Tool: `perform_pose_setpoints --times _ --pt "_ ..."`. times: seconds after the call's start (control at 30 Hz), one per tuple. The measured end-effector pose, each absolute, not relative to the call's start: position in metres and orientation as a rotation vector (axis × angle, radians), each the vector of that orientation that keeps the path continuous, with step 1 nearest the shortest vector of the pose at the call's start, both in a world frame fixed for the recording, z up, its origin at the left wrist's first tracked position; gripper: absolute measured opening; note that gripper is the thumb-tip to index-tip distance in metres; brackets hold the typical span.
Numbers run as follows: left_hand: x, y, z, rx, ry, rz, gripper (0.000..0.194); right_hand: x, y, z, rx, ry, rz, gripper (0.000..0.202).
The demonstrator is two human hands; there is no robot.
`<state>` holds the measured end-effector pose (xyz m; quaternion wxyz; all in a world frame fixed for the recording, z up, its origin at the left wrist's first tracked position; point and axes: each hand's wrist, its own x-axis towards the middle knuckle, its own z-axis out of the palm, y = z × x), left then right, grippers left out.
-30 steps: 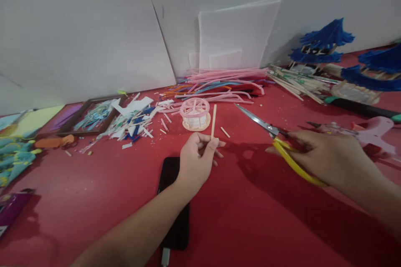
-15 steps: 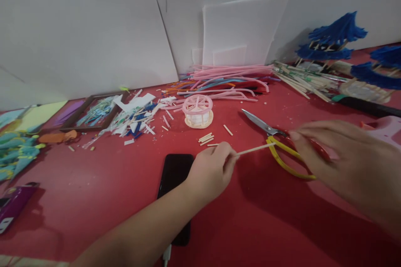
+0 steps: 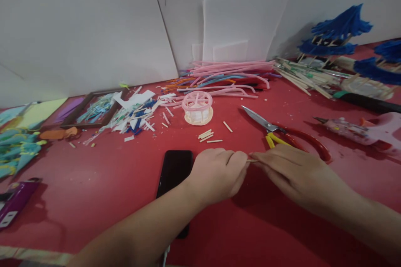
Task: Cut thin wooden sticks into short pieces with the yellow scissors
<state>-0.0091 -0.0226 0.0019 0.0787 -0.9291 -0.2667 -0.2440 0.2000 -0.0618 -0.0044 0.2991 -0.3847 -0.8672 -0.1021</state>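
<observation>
A thin wooden stick [image 3: 252, 160] spans the small gap between my two hands, mostly covered by fingers. My left hand [image 3: 219, 171] is closed around one end, above a black phone [image 3: 175, 169]. Fingertips of my right hand [image 3: 291, 171] pinch the other end. Just behind the right hand lie scissors [image 3: 266, 125] with red handles, and a yellow-handled tool [image 3: 272, 138] partly hidden by that hand. Several short cut sticks [image 3: 206, 135] rest beyond the left hand. Behind them stands a small round stick model [image 3: 198, 108] with a pink ring on top.
Pink strips [image 3: 232, 69] lie along the wall, beside a bundle of sticks [image 3: 300, 75]. At right are a pink glue gun [image 3: 376, 131] and a blue-roofed model [image 3: 338, 33]. Scraps [image 3: 134, 112] and a brown frame [image 3: 72, 121] are at left, with a purple tool [image 3: 19, 202] nearer.
My right hand has moved left from above the scissors and taken hold of the stick's free end. The scissors and glue gun show more fully. My left hand keeps its grip.
</observation>
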Motion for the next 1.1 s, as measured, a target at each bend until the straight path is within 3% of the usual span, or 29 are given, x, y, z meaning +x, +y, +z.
perform_pose_setpoints --times 0.47,0.73,0.93,1.1 --pt "-0.01 -0.027 0.004 -2.94 -0.864 -0.555 0.03 0.196 -0.067 -0.003 -1.103 -2.308 -0.232 0.031" --pt "-0.006 -0.028 0.0 -2.956 -0.89 -0.443 0.02 0.193 -0.069 -0.005 -1.222 -2.262 -0.379 0.042" --pt "-0.014 -0.013 0.001 -2.882 -1.145 -0.806 0.029 0.201 -0.061 -0.004 -1.305 -2.16 -0.328 0.032" --pt "-0.016 -0.003 -0.004 -2.635 -1.435 -0.804 0.022 0.201 -0.061 -0.002 -1.311 -2.108 -0.216 0.028"
